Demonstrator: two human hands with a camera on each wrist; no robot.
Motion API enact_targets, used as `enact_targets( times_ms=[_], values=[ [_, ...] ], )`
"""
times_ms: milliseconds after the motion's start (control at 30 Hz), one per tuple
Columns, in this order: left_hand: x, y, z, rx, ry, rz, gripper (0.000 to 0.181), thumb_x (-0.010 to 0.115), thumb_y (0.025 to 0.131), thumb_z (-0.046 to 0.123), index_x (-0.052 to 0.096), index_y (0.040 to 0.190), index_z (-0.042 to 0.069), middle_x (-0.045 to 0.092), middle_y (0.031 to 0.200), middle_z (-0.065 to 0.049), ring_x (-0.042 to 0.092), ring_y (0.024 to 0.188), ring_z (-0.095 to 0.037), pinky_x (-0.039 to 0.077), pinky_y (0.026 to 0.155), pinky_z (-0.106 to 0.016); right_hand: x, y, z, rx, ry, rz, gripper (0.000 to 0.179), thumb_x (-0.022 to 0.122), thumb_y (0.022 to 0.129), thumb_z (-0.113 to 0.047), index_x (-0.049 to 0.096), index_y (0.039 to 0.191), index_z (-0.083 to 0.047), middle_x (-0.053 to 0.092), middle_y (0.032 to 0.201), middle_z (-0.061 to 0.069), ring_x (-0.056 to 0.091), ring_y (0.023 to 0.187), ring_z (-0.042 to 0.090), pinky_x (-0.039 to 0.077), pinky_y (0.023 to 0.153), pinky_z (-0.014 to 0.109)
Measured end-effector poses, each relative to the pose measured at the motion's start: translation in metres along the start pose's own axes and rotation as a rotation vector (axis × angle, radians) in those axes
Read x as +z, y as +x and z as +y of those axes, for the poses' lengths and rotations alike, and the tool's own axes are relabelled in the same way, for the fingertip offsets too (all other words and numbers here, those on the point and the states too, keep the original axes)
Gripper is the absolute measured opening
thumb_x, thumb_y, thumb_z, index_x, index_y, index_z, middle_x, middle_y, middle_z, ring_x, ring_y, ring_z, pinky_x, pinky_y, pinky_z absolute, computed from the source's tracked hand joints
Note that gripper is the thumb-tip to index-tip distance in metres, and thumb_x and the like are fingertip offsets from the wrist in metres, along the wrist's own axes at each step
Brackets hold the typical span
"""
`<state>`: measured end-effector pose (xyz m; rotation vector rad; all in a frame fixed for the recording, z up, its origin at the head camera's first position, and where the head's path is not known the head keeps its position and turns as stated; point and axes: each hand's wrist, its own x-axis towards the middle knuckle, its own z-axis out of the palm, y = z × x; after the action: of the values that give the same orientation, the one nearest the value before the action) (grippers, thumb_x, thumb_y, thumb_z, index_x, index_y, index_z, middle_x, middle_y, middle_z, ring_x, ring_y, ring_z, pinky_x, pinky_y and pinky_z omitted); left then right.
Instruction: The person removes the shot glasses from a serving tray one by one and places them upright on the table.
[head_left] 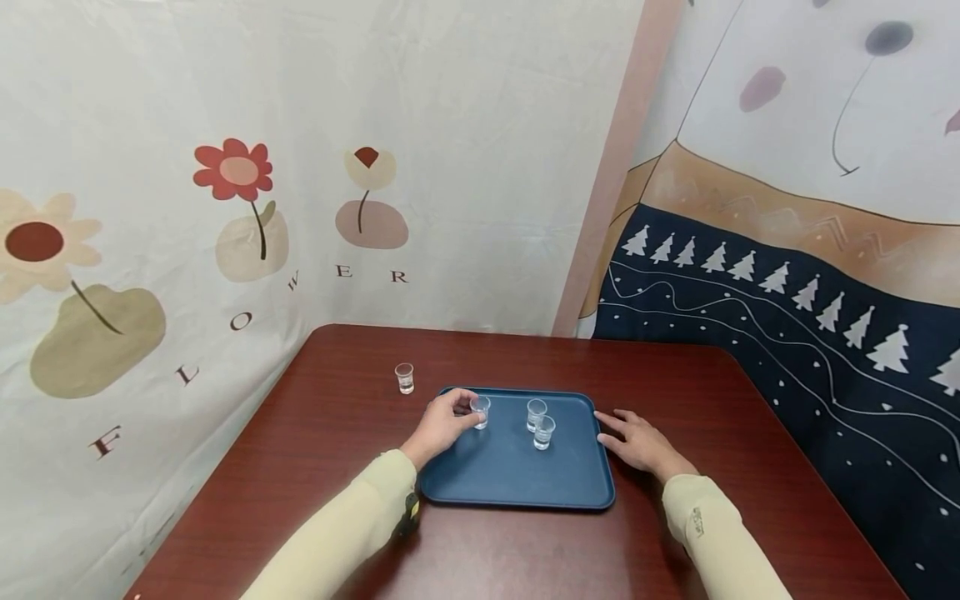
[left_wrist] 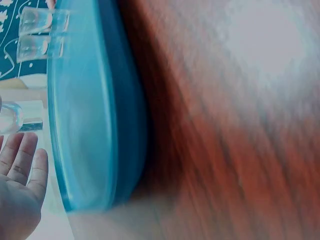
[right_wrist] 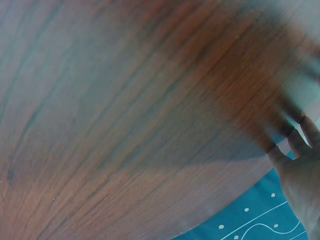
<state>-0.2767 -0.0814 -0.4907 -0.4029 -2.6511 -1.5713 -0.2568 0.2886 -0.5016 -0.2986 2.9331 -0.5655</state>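
My left hand [head_left: 444, 427] pinches a small clear shot glass [head_left: 481, 412] between thumb and fingers, over the left back part of a blue tray [head_left: 495, 483]. In the left wrist view that glass [left_wrist: 22, 117] appears at the fingertips, near the tray's surface. Two more shot glasses stand close together on the tray, one [head_left: 536, 412] slightly behind the other [head_left: 543, 435]. Beside the tray's right edge, my right hand [head_left: 637, 442] rests with fingers spread, fingertips right at the rim. The right wrist view catches its fingers against the wood.
Another shot glass [head_left: 405, 379] stands on the reddish-brown table [head_left: 345, 358], behind and left of the tray. A flower-printed cloth [head_left: 465, 167] hangs at the table's back and left. At the right hangs a dark blue cloth with white trees [head_left: 780, 333].
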Motion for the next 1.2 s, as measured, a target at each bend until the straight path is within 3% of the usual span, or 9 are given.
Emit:
enact_targets(
  times_ms=[200,500,633,767,1200],
  values=[
    [-0.015,0.004,-0.006,-0.023,-0.007,0.083,0.029,0.077,0.088,0.015,0.066,0.113,0.006,0.069,0.102,-0.004,0.065,0.098,-0.022,0.054,0.082,-0.039,0.0,0.0,0.0,0.0,-0.003,-0.001,0.057,0.053,0.101,-0.044,0.044,0.151,-0.016,0.034,0.15,0.03,0.034,0.134,0.054,0.03,0.103,0.069],
    [-0.039,0.004,-0.011,-0.099,-0.047,0.152,0.031,0.077,0.088,0.015,0.066,0.115,0.005,0.068,0.106,-0.009,0.063,0.1,-0.025,0.055,0.081,-0.039,0.0,0.0,0.001,-0.005,-0.006,0.0,0.057,0.053,0.101,-0.042,0.045,0.151,-0.016,0.035,0.149,0.031,0.035,0.133,0.054,0.031,0.103,0.069],
    [-0.048,0.004,-0.018,-0.103,-0.041,0.179,0.03,0.076,0.088,0.014,0.066,0.115,0.005,0.067,0.105,-0.01,0.064,0.099,-0.026,0.054,0.081,-0.037,0.0,0.001,0.0,-0.005,-0.005,0.001,0.057,0.054,0.101,-0.043,0.045,0.15,-0.016,0.035,0.149,0.03,0.035,0.133,0.054,0.031,0.103,0.068],
    [-0.056,0.003,-0.025,-0.1,-0.034,0.212,0.03,0.076,0.088,0.013,0.066,0.115,0.003,0.068,0.105,-0.012,0.065,0.1,-0.028,0.053,0.081,-0.037,0.001,0.0,0.0,-0.007,-0.008,0.0,0.056,0.054,0.101,-0.041,0.045,0.15,-0.016,0.035,0.149,0.031,0.035,0.133,0.054,0.031,0.103,0.068],
    [-0.074,0.0,-0.043,-0.182,-0.01,0.311,0.04,0.075,0.089,0.018,0.062,0.123,0.0,0.066,0.112,-0.018,0.064,0.106,-0.032,0.05,0.087,-0.04,0.0,0.001,0.001,-0.009,-0.009,0.002,0.056,0.054,0.101,-0.041,0.045,0.15,-0.015,0.035,0.149,0.03,0.034,0.134,0.054,0.031,0.103,0.069]
  ],
)
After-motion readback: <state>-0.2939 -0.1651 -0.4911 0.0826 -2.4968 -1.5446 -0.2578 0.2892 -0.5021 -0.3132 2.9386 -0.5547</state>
